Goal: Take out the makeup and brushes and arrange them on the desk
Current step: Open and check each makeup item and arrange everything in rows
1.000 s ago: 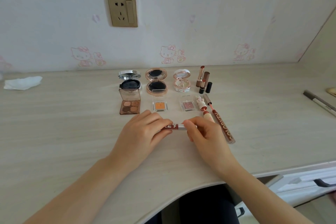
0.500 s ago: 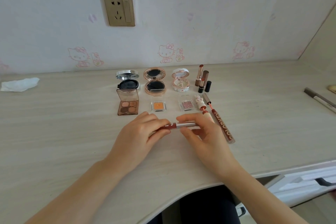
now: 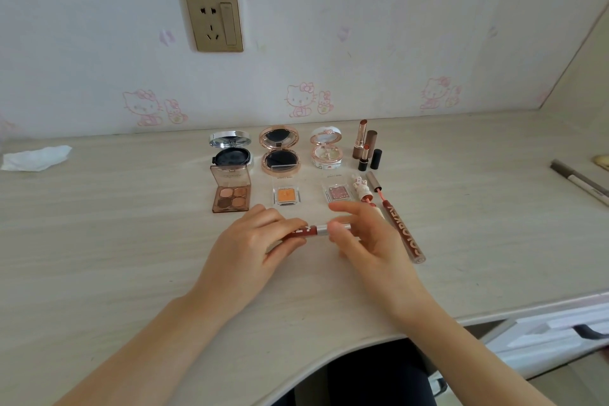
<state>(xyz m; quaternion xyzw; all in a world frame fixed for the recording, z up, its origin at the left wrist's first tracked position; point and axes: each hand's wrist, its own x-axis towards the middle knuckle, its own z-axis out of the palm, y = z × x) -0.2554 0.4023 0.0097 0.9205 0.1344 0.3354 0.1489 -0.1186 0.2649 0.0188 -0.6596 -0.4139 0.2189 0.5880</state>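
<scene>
- The left hand [image 3: 250, 244] grips the red lip gloss tube [image 3: 309, 230] by its body.
- The right hand [image 3: 365, 241] pinches its silver cap end.
- The tube lies crosswise between both hands, at 6 o'clock from the orange eyeshadow [image 3: 286, 194] on the desk [image 3: 99, 241].

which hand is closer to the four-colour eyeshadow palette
Left. The left hand lies just in front of the eyeshadow palette, slightly to its right; the right hand is farther right.

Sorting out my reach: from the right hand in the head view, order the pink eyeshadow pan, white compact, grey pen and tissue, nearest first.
From the right hand:
1. pink eyeshadow pan, just beyond it.
2. white compact, back row.
3. grey pen, far right.
4. tissue, far left.
</scene>
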